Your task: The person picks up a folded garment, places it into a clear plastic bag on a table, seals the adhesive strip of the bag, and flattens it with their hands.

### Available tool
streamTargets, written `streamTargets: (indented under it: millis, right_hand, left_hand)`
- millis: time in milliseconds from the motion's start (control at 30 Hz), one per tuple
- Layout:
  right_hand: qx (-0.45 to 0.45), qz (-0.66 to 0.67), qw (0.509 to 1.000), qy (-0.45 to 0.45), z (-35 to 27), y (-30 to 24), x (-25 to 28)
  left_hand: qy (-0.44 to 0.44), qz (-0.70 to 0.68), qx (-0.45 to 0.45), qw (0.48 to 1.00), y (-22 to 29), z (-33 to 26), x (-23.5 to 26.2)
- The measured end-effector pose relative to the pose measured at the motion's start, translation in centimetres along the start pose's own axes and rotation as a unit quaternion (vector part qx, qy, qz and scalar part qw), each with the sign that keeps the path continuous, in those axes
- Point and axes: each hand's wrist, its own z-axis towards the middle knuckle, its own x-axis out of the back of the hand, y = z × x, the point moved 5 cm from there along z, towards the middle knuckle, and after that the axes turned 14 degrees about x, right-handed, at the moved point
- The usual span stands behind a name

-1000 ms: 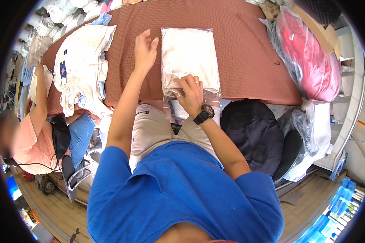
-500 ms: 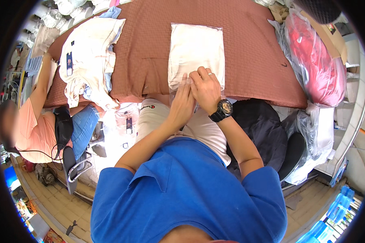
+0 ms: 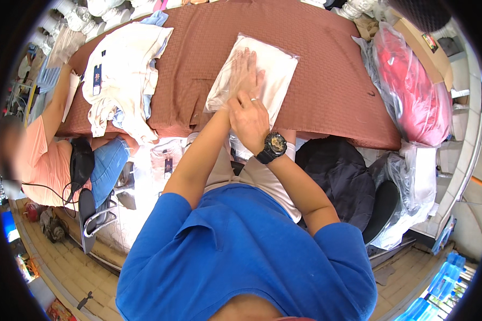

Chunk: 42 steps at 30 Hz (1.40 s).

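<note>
A folded cream garment point(image 3: 276, 80) lies in a clear plastic bag point(image 3: 290, 55) on the brown-covered table. My left hand point(image 3: 245, 77) reaches flat over the garment with its fingers stretched. It looks hazy, as though beneath the bag's clear film. Beside my left wrist, at the bag's near edge, my right hand point(image 3: 249, 119) has its fingers bent and closed on the plastic. A ring and a dark wristwatch point(image 3: 275, 144) are on that side.
Cream garments with a dark tag point(image 3: 118, 69) lie spread on the table's left. At far left sits a person in a peach shirt point(image 3: 48, 166). Red goods in clear plastic point(image 3: 409, 85) and a cardboard box point(image 3: 431, 48) are at the right. A black cloth point(image 3: 334, 176) lies beside my legs.
My left hand has moved forward from the bag's near edge to over the garment. The bag has turned clockwise. My right hand has shifted left and nearer to me.
</note>
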Motion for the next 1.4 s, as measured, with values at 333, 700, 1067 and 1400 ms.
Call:
streamTargets:
  millis: [333,700,1067,1400]
  right_hand:
    - [-0.024,0.004,1.000,0.020,-1.6,0.1,-0.9]
    - [-0.037,0.073,0.997,0.013,-2.9,0.6,-1.8]
    - [-0.046,0.126,0.990,0.030,-3.1,0.6,-2.0]
    - [-0.085,0.173,0.980,0.048,-0.3,8.1,0.7]
  left_hand:
    - [-0.012,0.077,0.053,0.996,-0.6,4.3,-1.4]
    - [0.034,0.099,0.038,0.994,-1.9,3.9,-1.9]
    - [-0.011,0.025,-0.001,1.000,-2.1,4.5,-2.6]
    - [0.029,0.023,-0.013,0.999,-4.0,4.3,-2.8]
